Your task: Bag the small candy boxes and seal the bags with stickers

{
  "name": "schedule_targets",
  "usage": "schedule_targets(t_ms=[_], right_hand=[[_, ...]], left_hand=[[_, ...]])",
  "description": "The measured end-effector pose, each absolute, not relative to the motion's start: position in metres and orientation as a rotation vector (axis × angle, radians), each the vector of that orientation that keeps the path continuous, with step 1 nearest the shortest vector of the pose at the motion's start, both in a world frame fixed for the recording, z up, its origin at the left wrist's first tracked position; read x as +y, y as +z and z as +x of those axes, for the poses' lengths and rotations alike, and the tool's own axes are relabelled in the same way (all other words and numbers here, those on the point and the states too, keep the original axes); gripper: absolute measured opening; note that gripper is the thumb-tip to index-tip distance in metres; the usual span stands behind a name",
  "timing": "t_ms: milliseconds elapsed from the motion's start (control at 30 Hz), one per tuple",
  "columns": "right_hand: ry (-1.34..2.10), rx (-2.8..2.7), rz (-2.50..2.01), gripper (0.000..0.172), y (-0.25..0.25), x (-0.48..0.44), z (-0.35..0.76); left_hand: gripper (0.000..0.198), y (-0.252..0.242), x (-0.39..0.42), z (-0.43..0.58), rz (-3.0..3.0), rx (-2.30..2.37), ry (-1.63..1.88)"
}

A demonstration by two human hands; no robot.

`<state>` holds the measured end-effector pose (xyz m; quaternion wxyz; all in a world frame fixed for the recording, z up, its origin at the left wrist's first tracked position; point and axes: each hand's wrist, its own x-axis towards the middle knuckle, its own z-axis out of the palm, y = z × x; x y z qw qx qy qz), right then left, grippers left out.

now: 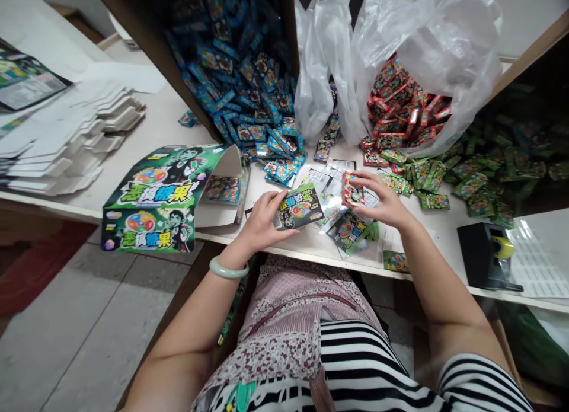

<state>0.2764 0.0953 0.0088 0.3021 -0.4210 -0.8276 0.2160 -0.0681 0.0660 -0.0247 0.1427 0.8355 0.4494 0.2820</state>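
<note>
My left hand (262, 222) is closed on a green and black printed packet (303, 207) with a colour wheel on its front. To its right, my right hand (383, 200) grips a small red candy box (351, 189) between thumb and fingers. Below and between the hands, another green and black packet (348, 229) lies on the table, over flat clear and printed packets (320, 181). Left of my left hand stands an open green display box (155, 192), its printed lid hanging past the table edge and small boxes inside.
Blue candy boxes (267, 139) spill from a carton at the back. A clear plastic bag (427, 26) holds red boxes (400, 104); green boxes (475, 187) lie to the right. A black tape dispenser (482, 255) sits at the front edge. Folded cartons (66, 133) are stacked left.
</note>
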Motion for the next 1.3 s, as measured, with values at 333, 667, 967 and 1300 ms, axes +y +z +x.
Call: schedule_targets(t_ms=[333, 667, 967, 1300], right_hand=[[0.474, -2.597, -0.842, 0.059, 0.05, 0.071, 0.269], [0.498, -2.704, -0.804, 0.058, 0.052, 0.077, 0.27], [0.564, -2.596, -0.895, 0.071, 0.035, 0.08, 0.259], [0.638, -2.325, -0.974, 0.038, 0.022, 0.067, 0.241]], left_hand=[[0.101, -0.016, 0.062, -0.055, 2.455, 1.049, 0.761], [0.102, -0.019, 0.063, -0.051, 2.454, 0.991, 0.716], [0.099, -0.025, 0.065, -0.047, 2.399, 1.011, 0.737], [0.098, -0.03, 0.065, -0.056, 2.359, 1.12, 0.868]])
